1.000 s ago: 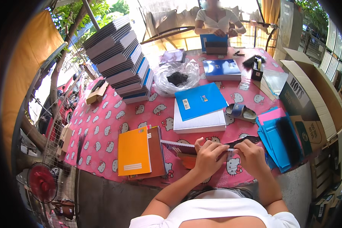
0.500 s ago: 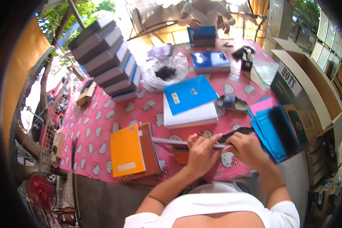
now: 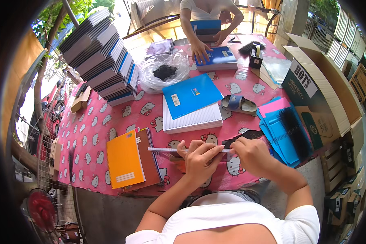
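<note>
Close to the table's near edge I hold a thin sheaf of ruled notebook pages (image 3: 162, 150), seen almost edge-on. My left hand (image 3: 201, 160) is closed around its middle, thumb on the near side. At its right end, the fingers of my right hand (image 3: 253, 156) pinch the edge; whatever small part may be between those fingertips is hidden. To the left lie an orange notebook (image 3: 124, 160) and a brown notebook (image 3: 151, 164), overlapping. Beyond my hands, a blue cover (image 3: 193, 95) rests askew on a thick stack of ruled pages (image 3: 193, 124).
Tall notebook stacks (image 3: 101, 61) lean at the far left, near a plastic bag of black coils (image 3: 165, 72). On the right are a sandal (image 3: 240, 103), blue covers (image 3: 278, 132) with black coils, and an open carton (image 3: 313, 87). A co-worker's hand (image 3: 201, 51) touches blue notebooks opposite.
The pages in my hands have tilted to nearly level. Across the table, the co-worker's hands have come down, one onto the blue notebooks. The whole view has shifted slightly.
</note>
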`<action>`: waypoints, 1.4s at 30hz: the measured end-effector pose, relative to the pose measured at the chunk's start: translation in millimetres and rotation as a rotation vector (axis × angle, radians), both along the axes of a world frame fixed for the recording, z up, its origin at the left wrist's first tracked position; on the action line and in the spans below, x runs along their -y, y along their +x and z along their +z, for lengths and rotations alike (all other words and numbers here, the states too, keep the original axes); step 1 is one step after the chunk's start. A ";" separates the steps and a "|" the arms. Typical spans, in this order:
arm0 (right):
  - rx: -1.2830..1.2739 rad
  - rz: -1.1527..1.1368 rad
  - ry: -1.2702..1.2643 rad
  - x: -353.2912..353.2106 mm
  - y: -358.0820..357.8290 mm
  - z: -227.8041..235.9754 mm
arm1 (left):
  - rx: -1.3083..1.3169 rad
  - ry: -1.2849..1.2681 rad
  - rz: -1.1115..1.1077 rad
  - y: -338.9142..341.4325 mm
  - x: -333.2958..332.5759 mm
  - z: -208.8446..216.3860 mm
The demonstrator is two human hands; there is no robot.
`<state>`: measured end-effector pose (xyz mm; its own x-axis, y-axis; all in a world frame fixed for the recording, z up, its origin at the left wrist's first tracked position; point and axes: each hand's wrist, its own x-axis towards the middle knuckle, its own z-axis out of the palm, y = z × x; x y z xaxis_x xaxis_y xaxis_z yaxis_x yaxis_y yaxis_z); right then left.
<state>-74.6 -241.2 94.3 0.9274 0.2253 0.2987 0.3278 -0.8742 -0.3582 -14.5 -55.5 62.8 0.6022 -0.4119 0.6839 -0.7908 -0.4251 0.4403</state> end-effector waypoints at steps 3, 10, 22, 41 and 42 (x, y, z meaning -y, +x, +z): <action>-0.186 0.026 0.035 41.6 40.2 -5.5 | 0.013 0.065 0.010 0.2 -3.2 -2.9; -0.172 -0.505 -0.291 160.3 158.2 -143.6 | -0.057 -0.043 0.028 1.1 -2.6 7.1; -0.535 0.401 0.933 86.0 55.0 -76.6 | -0.063 -0.013 -0.003 6.1 -10.4 -1.7; -0.355 0.159 0.758 63.4 57.6 -56.2 | -0.238 -0.112 0.001 -0.7 -14.5 -18.2; -0.299 0.179 0.489 66.7 61.6 -63.7 | -0.212 -0.091 -0.002 -0.1 -10.7 -11.7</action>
